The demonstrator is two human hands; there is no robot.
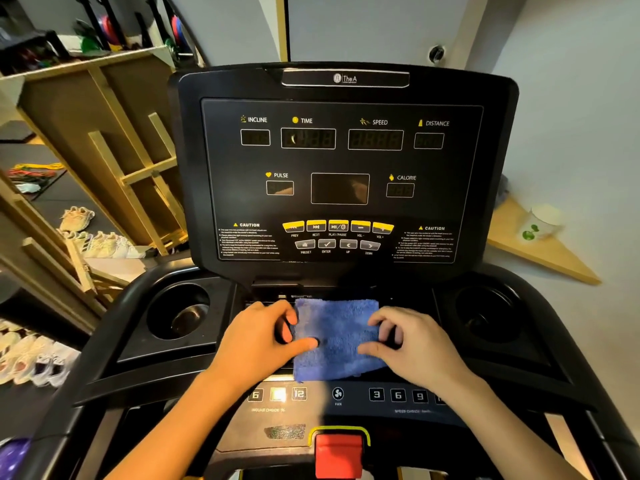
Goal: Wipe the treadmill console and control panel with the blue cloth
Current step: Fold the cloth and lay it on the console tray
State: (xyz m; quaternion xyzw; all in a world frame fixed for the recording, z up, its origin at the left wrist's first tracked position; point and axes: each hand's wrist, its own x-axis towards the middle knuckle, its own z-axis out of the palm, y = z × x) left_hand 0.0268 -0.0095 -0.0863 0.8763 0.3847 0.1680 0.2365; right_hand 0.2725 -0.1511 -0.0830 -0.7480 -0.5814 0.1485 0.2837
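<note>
A folded blue cloth (337,336) lies flat on the lower shelf of the black treadmill console (346,282), just above the row of number buttons on the control panel (398,395). My left hand (263,337) rests on the cloth's left edge, thumb on top of it and fingers curled at its side. On the cloth's right edge sits my right hand (410,341) in the same pose. The upright display panel (341,161) with dark readouts and yellow buttons stands behind the cloth.
Round cup holders sit at the left (178,315) and right (485,315) of the shelf. A red safety key (339,453) is at the console's front edge. Wooden racks and shoes (76,218) are on the left; a white cup (543,223) stands on a wooden shelf at right.
</note>
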